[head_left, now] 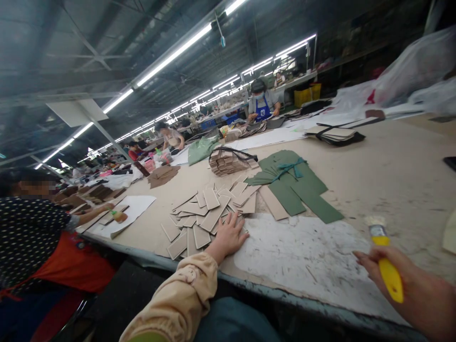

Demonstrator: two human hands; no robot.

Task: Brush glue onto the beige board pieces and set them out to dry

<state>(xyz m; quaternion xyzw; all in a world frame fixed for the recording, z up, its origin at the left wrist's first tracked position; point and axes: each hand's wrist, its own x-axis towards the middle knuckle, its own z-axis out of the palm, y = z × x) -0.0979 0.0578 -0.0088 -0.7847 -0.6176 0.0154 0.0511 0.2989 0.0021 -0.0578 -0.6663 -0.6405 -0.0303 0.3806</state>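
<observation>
Spread fingers show on my left hand (230, 236), which rests at the right edge of a loose pile of beige rectangular pieces (201, 223). On the right, my right hand (388, 270) is closed around the yellow handle of a brush (384, 256), its pale bristles pointing up and away. A stained white sheet (299, 251) lies on the table between my hands. Beyond it are green flat pieces (292, 190) with a teal tie across them. A bundle of brown pieces (228, 161) with a black strap sits behind the pile.
At the left, a person in a dotted top (32, 232) reaches over a white sheet (131, 216) with a small bottle (118, 216). Strapped pale pieces (337, 134) lie farther back. Another person in a blue apron (262, 110) works across the table. Clear plastic (416, 71) lies at the far right.
</observation>
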